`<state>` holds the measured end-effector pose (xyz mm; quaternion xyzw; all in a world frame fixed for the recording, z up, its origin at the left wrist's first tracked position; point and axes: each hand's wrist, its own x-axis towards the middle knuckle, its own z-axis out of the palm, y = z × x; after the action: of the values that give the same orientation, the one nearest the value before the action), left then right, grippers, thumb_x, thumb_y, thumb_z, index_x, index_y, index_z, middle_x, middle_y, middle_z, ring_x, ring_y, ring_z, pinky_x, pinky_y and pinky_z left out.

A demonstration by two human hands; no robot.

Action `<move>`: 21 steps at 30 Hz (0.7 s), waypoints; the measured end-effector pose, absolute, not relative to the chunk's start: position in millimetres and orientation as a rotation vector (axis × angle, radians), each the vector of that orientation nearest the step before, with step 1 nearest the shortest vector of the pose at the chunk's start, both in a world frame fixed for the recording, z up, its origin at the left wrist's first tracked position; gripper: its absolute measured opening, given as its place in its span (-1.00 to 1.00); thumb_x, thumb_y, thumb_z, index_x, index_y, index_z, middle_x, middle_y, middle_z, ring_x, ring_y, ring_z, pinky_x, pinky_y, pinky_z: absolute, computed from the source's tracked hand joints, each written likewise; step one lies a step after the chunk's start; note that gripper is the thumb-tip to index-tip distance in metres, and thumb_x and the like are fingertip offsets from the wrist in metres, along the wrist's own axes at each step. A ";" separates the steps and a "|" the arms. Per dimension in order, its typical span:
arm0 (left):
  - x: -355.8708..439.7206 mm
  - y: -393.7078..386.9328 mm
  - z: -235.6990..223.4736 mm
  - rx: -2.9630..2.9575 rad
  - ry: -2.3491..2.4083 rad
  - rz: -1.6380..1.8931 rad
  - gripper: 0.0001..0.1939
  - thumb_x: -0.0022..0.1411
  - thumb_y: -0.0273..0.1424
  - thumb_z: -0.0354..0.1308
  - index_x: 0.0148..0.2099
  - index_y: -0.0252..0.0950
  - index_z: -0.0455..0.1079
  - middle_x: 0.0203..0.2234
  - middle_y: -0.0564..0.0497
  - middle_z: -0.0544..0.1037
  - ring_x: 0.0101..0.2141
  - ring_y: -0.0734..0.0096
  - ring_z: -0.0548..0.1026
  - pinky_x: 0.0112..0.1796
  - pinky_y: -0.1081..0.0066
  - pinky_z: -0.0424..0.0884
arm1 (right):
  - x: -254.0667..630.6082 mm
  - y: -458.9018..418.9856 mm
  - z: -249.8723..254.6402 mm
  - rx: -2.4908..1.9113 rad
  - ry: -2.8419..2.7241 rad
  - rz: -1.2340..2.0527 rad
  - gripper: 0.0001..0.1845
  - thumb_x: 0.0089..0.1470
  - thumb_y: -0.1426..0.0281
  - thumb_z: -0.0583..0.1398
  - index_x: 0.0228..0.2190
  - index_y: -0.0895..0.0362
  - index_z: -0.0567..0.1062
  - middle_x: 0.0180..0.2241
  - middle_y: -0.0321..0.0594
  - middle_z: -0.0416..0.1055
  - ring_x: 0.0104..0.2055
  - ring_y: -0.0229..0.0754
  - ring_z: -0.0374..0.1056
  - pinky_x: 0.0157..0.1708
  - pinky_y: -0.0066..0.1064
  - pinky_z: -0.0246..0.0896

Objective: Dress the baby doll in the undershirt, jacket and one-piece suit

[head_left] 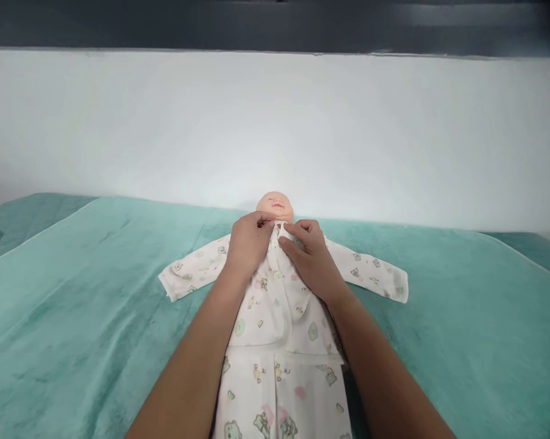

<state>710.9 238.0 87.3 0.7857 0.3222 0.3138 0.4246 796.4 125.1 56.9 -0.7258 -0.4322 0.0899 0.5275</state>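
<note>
A baby doll (275, 202) lies on its back in a white printed jacket (266, 311) and matching trousers (284, 396). Its sleeves spread out to both sides. At the jacket's neckline, my left hand (253, 235) pinches the collar edge just under the doll's chin. My right hand (308, 247) grips the other front edge with thumb and fingers, beside the top of the button front. Pale buttons (277, 275) run down the middle of the jacket. Part of the doll's chest is hidden behind my hands and forearms.
A teal plush blanket (462, 317) spreads under the doll on both sides, with some creases at the left. Behind the doll's head rises a white wall (275, 122), with a dark band (211, 24) along the top.
</note>
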 end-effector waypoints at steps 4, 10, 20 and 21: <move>710.4 236.8 89.2 1.978 0.826 0.796 -0.82 0.16 -0.41 0.10 -0.33 -0.26 0.54 -0.39 0.01 0.62 -0.34 0.34 0.51 -0.23 0.39 0.40 | 794.1 122.9 63.1 -1.720 -1.114 0.216 -0.82 0.16 0.30 0.10 -0.26 0.01 0.49 -0.03 -0.21 0.33 0.09 -0.07 0.21 0.13 -0.16 0.07; 707.1 231.8 94.3 1.940 0.814 0.752 -0.79 0.17 -0.25 0.13 -0.30 -0.24 0.54 -0.43 0.02 0.60 -0.38 0.36 0.49 -0.33 0.43 0.37 | 793.3 122.0 67.9 -1.708 -1.190 0.206 -0.78 0.20 0.32 0.05 -0.37 0.04 0.47 -0.03 -0.22 0.39 0.11 -0.06 0.23 0.11 -0.19 0.12; 704.7 233.1 94.7 1.891 0.828 0.664 -0.76 0.12 -0.26 0.19 -0.17 -0.22 0.50 -0.29 -0.02 0.59 -0.33 0.34 0.49 -0.33 0.42 0.36 | 797.1 122.2 63.6 -1.585 -1.224 0.248 -0.67 0.26 0.30 0.00 -0.12 -0.02 0.52 0.08 -0.27 0.38 0.15 -0.17 0.27 0.18 -0.28 0.11; 705.1 233.1 94.4 1.897 0.835 0.671 -0.77 0.12 -0.27 0.18 -0.18 -0.23 0.50 -0.30 -0.02 0.59 -0.32 0.33 0.49 -0.32 0.41 0.36 | 798.0 122.8 61.4 -1.584 -1.205 0.249 -0.66 0.26 0.30 0.00 -0.08 -0.02 0.52 0.10 -0.26 0.36 0.16 -0.17 0.26 0.19 -0.28 0.10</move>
<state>705.1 233.1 94.4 0.7717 0.3398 0.2729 0.4632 798.0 122.8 61.4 -0.6659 -0.5065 0.1046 0.5377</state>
